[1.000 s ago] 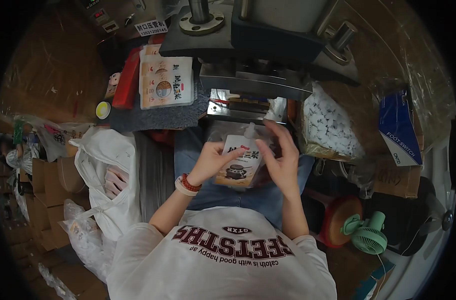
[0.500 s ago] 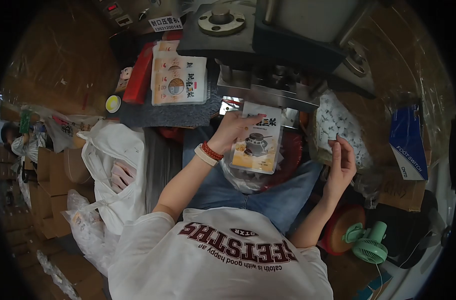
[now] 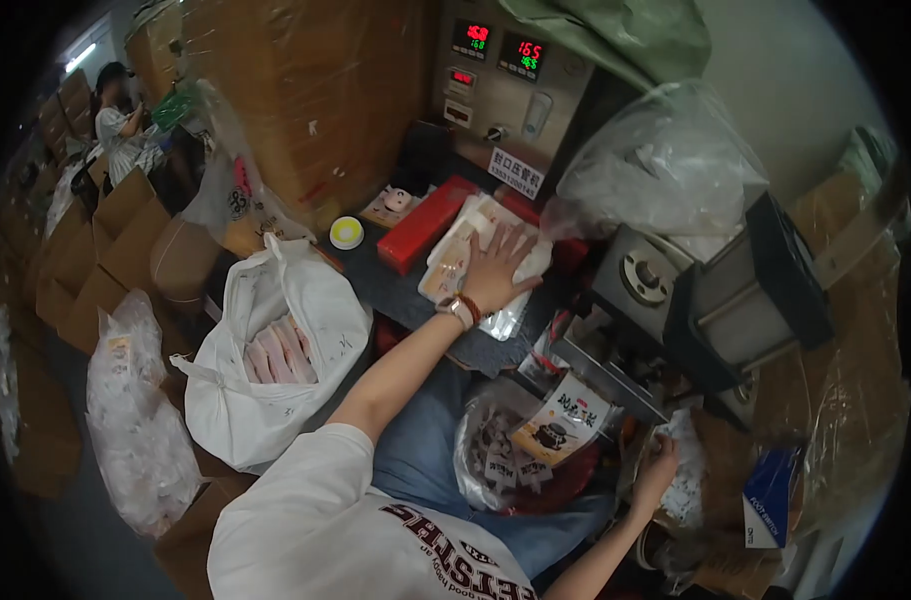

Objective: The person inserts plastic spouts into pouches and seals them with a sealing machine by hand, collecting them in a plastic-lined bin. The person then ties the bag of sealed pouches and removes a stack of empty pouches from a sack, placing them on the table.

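My left hand (image 3: 499, 270) lies flat, fingers spread, on the stack of printed pouches (image 3: 445, 268) on the dark mat. Nothing is gripped in it. One printed pouch (image 3: 560, 420) stands at the metal jaw of the press machine (image 3: 615, 372), its lower end over a red basin lined with clear plastic; neither hand touches it. To the right, my right hand (image 3: 657, 468) is closed with fingertips pinched, beside the bag of small white parts (image 3: 683, 460). Whatever its fingertips hold is too small to make out.
A red box (image 3: 425, 225) and a yellow-lidded round tub (image 3: 346, 233) stand left of the pouches. An open white sack (image 3: 275, 400) holds more pouches. The blue foot-switch box (image 3: 772, 497) is at right. Another person (image 3: 120, 125) is in the far left background.
My left hand has let go of the pouch, which stays at the machine, and moved left onto the stack. My right hand remains beside the white parts. The view has turned left.
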`<state>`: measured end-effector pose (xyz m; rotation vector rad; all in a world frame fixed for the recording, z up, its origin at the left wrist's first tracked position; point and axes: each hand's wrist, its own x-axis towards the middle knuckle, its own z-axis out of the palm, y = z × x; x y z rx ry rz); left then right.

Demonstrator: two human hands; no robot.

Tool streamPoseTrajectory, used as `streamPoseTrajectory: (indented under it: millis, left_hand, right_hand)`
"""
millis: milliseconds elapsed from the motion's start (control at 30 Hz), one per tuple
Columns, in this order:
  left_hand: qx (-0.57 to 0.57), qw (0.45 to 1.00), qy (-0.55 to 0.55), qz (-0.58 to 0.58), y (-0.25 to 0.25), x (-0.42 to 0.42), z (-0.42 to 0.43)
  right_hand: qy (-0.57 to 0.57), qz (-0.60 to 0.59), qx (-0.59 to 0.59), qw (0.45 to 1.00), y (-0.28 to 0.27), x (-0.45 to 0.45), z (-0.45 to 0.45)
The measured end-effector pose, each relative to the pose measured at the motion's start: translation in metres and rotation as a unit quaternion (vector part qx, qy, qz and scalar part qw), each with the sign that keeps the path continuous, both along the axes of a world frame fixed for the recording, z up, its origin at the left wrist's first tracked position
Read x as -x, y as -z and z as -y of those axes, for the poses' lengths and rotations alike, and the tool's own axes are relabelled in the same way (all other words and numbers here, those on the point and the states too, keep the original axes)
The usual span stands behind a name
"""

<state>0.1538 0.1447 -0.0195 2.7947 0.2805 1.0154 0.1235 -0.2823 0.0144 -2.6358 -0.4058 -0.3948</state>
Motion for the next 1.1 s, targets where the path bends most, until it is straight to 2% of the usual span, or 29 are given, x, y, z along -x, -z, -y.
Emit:
streamPoseTrajectory:
  millis: [33, 100, 200, 267, 333, 367, 400, 433, 467, 500, 533, 567, 633, 667, 700, 733, 767, 800, 833, 867, 900, 933, 1000, 1033, 1100]
  left_hand:
    - [0.023, 0.999, -0.024, -0.017, 0.003, 0.005, 0.003]
    - [0.045, 0.995, -0.078, -0.034, 0.009, 0.018, 0.01]
    - [0.066, 0.99, -0.122, -0.038, 0.011, 0.029, 0.017]
    - [0.073, 0.989, -0.126, -0.041, 0.008, 0.038, 0.018]
    - [0.108, 0.989, -0.076, 0.07, -0.013, 0.052, 0.016]
    - [0.06, 0.994, -0.078, 0.051, -0.025, 0.074, 0.022]
    - [0.06, 0.994, -0.076, 0.051, -0.027, 0.096, 0.031]
    - [0.063, 0.997, -0.036, -0.028, -0.023, 0.119, 0.042]
    - [0.063, 0.992, 0.004, -0.109, -0.015, 0.138, 0.048]
    - [0.037, 0.991, 0.044, -0.118, -0.003, 0.153, 0.05]
    - [0.014, 0.987, 0.089, -0.131, 0.013, 0.166, 0.053]
    - [-0.01, 0.994, 0.094, -0.061, 0.023, 0.169, 0.05]
    - [0.112, 0.983, 0.139, -0.04, 0.014, 0.181, 0.045]
    - [0.087, 0.985, 0.147, -0.029, 0.005, 0.182, 0.043]
    - [0.071, 0.984, 0.16, -0.016, 0.002, 0.182, 0.039]
    - [0.102, 0.979, 0.173, -0.044, -0.003, 0.181, 0.035]
    - [0.129, 0.972, 0.182, -0.07, -0.01, 0.183, 0.036]
    - [0.214, 0.961, 0.16, -0.075, -0.021, 0.187, 0.042]
    - [0.212, 0.957, 0.175, -0.088, -0.03, 0.189, 0.05]
    - [0.239, 0.949, 0.2, -0.043, -0.038, 0.191, 0.058]
    - [0.266, 0.938, 0.224, 0.003, -0.044, 0.192, 0.065]
    - [0.246, 0.935, 0.253, 0.029, -0.048, 0.192, 0.074]
    - [0.215, 0.941, 0.262, 0.026, -0.057, 0.193, 0.094]
    - [0.183, 0.948, 0.258, 0.03, -0.062, 0.195, 0.103]
    - [0.145, 0.957, 0.247, 0.039, -0.07, 0.195, 0.11]
  right_hand:
    - [-0.009, 0.016, -0.002, 1.0, 0.002, -0.001, 0.002]
    - [0.0, 0.023, -0.117, 0.993, 0.01, 0.001, 0.003]
    - [0.019, 0.075, -0.128, 0.989, 0.015, 0.003, 0.003]
    - [0.029, 0.072, -0.143, 0.987, 0.017, 0.003, 0.005]
    - [0.044, 0.079, -0.167, 0.982, 0.014, 0.004, 0.004]
    - [0.058, 0.11, -0.223, 0.967, 0.014, 0.01, 0.002]
    - [0.073, 0.138, -0.276, 0.948, 0.013, 0.02, 0.001]
    - [0.076, 0.137, -0.274, 0.949, 0.007, 0.033, -0.005]
    - [0.072, 0.104, -0.361, 0.924, 0.001, 0.051, -0.018]
    - [0.071, 0.067, -0.444, 0.891, -0.001, 0.067, -0.031]
    - [0.013, -0.006, -0.497, 0.868, 0.007, 0.079, -0.041]
    - [-0.036, -0.076, -0.545, 0.834, 0.015, 0.093, -0.05]
    - [-0.089, -0.212, -0.503, 0.833, 0.008, 0.124, -0.094]
    - [-0.118, -0.285, -0.555, 0.772, 0.004, 0.133, -0.114]
    - [-0.143, -0.319, -0.561, 0.75, 0.007, 0.138, -0.126]
    - [-0.168, -0.352, -0.567, 0.725, 0.01, 0.141, -0.132]
    - [-0.176, -0.344, -0.562, 0.731, 0.007, 0.142, -0.133]
    - [-0.189, -0.334, -0.555, 0.738, -0.002, 0.14, -0.133]
    - [-0.194, -0.292, -0.574, 0.74, -0.009, 0.136, -0.13]
    - [-0.202, -0.248, -0.589, 0.742, -0.018, 0.132, -0.128]
    - [-0.195, -0.224, -0.635, 0.713, -0.032, 0.13, -0.13]
    - [-0.183, -0.218, -0.639, 0.715, -0.038, 0.125, -0.129]
    - [-0.257, -0.134, -0.514, 0.807, -0.043, 0.115, -0.125]
    - [-0.255, -0.091, -0.437, 0.857, -0.046, 0.112, -0.122]
    - [-0.239, -0.079, -0.448, 0.858, -0.051, 0.114, -0.108]
